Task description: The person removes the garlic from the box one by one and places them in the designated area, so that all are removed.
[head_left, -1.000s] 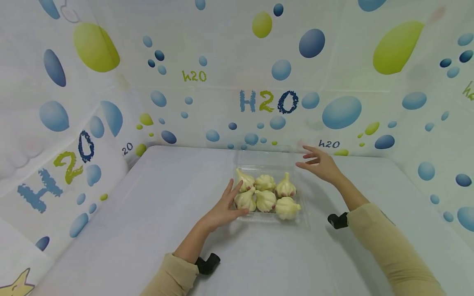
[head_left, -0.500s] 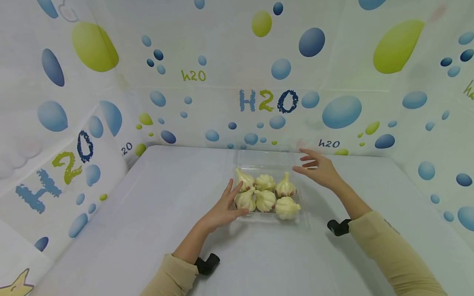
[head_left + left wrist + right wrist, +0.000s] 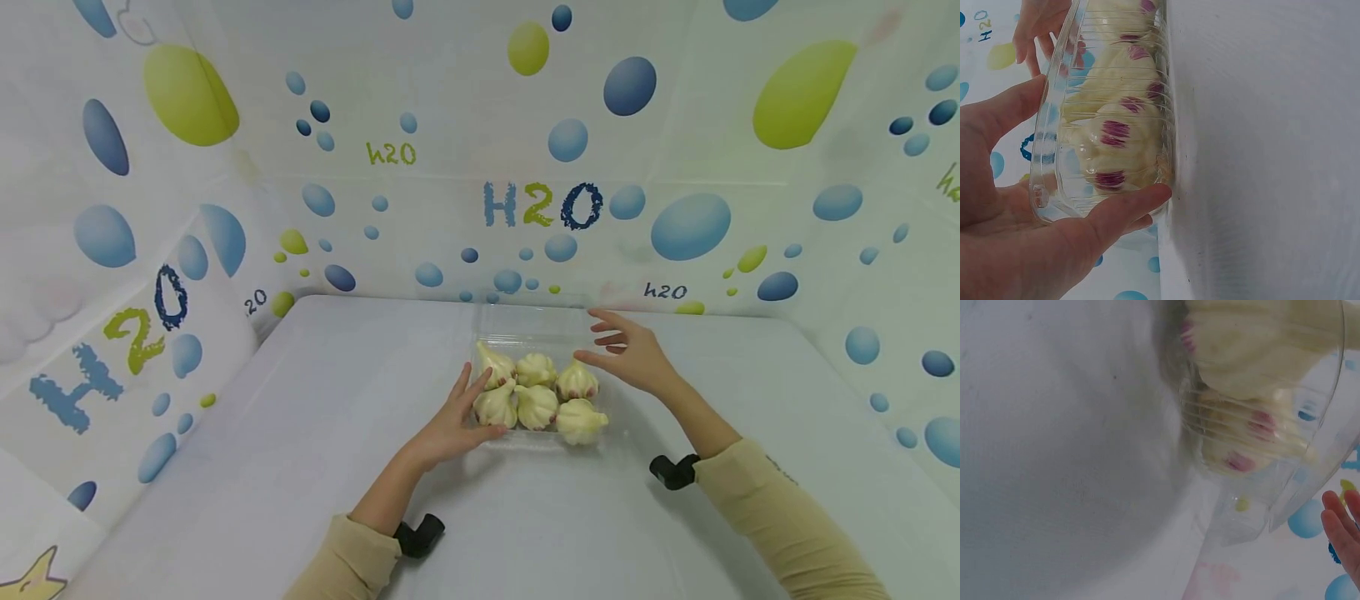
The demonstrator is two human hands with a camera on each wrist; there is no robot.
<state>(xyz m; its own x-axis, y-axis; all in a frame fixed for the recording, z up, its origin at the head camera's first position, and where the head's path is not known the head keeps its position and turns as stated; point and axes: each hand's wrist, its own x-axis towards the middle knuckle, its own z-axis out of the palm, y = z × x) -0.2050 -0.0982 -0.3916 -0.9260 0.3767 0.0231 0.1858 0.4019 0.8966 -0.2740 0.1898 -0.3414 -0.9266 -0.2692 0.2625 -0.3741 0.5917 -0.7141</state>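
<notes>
Whole garlic bulbs (image 3: 537,407) with purple-streaked bases lie in two rows in a clear plastic container (image 3: 543,443), its lid (image 3: 536,319) swung open toward the back. My left hand (image 3: 450,425) grips the container's left end, the thumb on the front wall and a finger at the rim, as the left wrist view shows. At the right rear of the container, my right hand (image 3: 633,354) hovers with fingers extended toward the lid, the thumb overlapping the back right bulb (image 3: 577,383) in the head view. Only the right fingertips (image 3: 1338,525) show in the right wrist view.
The container stands on a white-covered table (image 3: 360,375). Behind and beside it rises a white backdrop (image 3: 435,200) printed with blue and green drops and H2O lettering. Black wrist cameras are strapped below each sleeve's cuff.
My right hand has moved left and slightly down, from beside the lid to over the container's back right corner. My left hand and the container have stayed in place.
</notes>
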